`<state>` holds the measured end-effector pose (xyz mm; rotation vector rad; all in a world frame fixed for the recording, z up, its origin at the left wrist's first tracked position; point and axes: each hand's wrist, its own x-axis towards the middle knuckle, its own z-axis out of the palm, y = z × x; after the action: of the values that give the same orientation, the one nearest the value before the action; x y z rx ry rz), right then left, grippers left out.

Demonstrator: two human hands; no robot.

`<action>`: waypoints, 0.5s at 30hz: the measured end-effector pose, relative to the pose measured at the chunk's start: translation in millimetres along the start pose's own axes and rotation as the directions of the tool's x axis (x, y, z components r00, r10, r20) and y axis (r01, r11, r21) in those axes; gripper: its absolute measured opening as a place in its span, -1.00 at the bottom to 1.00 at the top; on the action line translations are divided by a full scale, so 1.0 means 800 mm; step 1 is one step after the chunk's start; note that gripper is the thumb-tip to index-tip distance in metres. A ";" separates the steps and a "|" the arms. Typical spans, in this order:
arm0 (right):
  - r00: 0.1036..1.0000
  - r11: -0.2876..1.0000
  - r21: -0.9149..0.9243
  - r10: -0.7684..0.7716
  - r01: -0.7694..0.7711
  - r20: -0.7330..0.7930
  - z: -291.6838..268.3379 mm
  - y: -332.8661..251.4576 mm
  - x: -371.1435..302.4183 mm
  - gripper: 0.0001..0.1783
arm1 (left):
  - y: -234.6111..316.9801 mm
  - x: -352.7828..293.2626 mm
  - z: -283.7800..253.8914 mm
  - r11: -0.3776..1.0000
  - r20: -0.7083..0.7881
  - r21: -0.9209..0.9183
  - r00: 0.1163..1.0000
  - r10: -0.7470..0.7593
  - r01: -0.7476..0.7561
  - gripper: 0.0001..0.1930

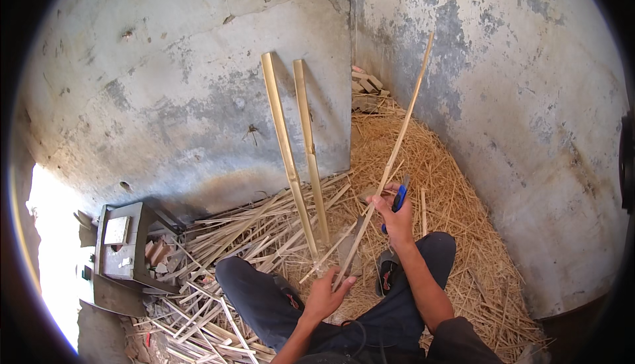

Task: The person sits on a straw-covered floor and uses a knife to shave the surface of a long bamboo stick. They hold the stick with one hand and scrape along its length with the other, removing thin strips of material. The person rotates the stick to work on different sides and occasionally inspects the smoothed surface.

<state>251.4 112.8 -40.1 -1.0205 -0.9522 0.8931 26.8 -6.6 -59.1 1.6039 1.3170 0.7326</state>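
Nearest the camera, a dark sleeve (463,341) and dark trousers (251,291), knees bent on either side of a long pale strip (399,140). At the strip's lower end, left hand (324,301) nearly closed, thumb and fingers pinching it. Farther up the strip, right hand (395,218) closed around it, with a blue-and-black handle (399,200) also in the grasp, the rest of that tool partly hidden. Slanting up and rightward between both grips, then well past the upper one. Just left of the strip, between the hands, a flat grey piece (345,248), too covered to name. Farther left, in front of a stained wall (159,86), a broad golden slat (283,132) and a second slat (306,119), both upright, leaning. Left of those, a heap of split lengths (231,225), then a metal box (135,258). Right of the strip, deep straw-like shavings (476,265) up to a peeling wall (542,152). Beyond it, stacked bricks (367,83).
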 end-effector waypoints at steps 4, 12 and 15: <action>0.995 0.994 -0.067 -0.084 0.087 0.044 0.012 -0.035 0.009 -0.55 | -0.009 -0.003 -0.003 1.000 0.015 -0.005 1.000 -0.002 0.002 -0.60; 0.975 0.994 -0.002 -0.108 0.111 0.196 0.020 -0.092 0.001 -0.44 | 0.019 -0.004 -0.023 0.954 0.050 -0.295 0.997 0.060 -0.043 -0.70; 0.970 0.997 -0.062 -0.034 0.051 0.242 0.021 -0.102 -0.015 -0.40 | 0.040 -0.002 -0.028 0.941 -0.073 -0.315 0.991 0.110 -0.128 -0.72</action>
<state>243.7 84.1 38.5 -0.9597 -1.2112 0.9688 20.1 -2.6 -20.9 1.4171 1.0804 1.0160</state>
